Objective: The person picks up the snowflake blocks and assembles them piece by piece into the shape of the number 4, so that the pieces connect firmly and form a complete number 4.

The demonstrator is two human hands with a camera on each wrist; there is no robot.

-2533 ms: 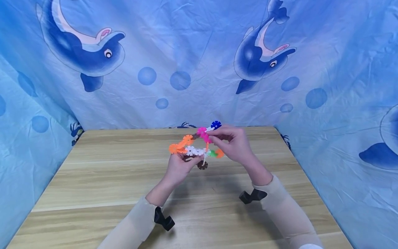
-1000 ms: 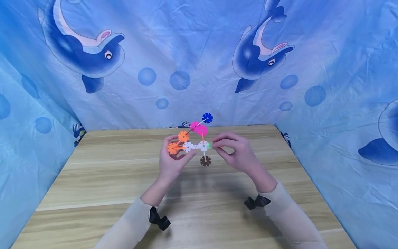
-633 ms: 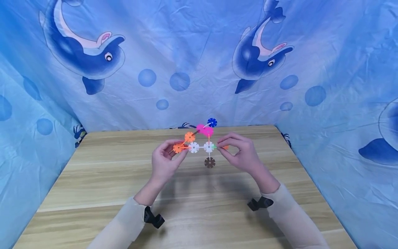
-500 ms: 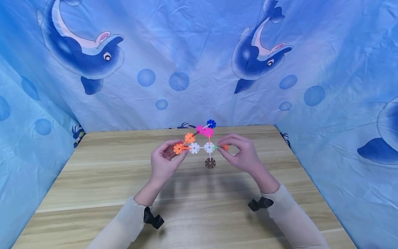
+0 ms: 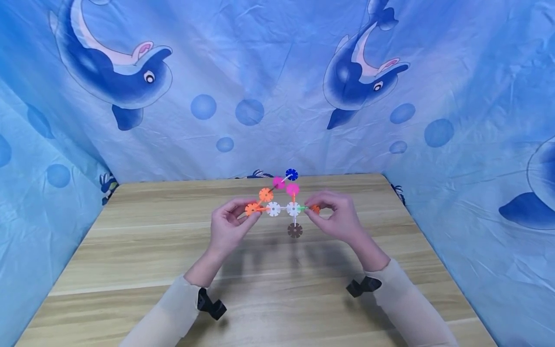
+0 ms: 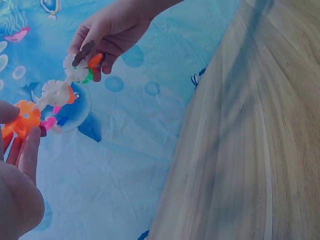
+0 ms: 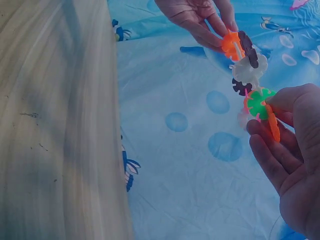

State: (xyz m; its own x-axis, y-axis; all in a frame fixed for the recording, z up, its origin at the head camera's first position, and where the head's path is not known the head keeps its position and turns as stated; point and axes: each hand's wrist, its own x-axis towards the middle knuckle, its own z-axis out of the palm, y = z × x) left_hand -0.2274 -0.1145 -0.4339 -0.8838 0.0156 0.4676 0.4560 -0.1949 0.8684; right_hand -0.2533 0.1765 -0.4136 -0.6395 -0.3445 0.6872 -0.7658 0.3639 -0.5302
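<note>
Both hands hold up a chain of interlocking snowflake discs above the table. My left hand [image 5: 227, 226] pinches the orange disc [image 5: 252, 209] at its left end. A row runs right through two white discs, one of them the white disc [image 5: 293, 208] near the right end. There my right hand [image 5: 340, 217] pinches the green disc [image 7: 260, 103], with another orange disc [image 5: 316, 209] joined beyond it. A brown disc [image 5: 295, 230] hangs below. Above are a second orange disc [image 5: 266, 194], a pink disc [image 5: 279, 182], another pink disc [image 5: 293, 189] and a blue disc [image 5: 292, 174].
The wood-grain table [image 5: 277, 303] lies under the hands, with their shadows on it. A blue curtain [image 5: 277, 58] printed with dolphins hangs behind and at both sides. Black wrist mounts sit on both sleeves, such as the left mount [image 5: 211, 304].
My right hand has gone from the pink discs down to the green one. My left hand has shifted left, from beneath the white discs to the orange end. The discs now face the head camera more.
</note>
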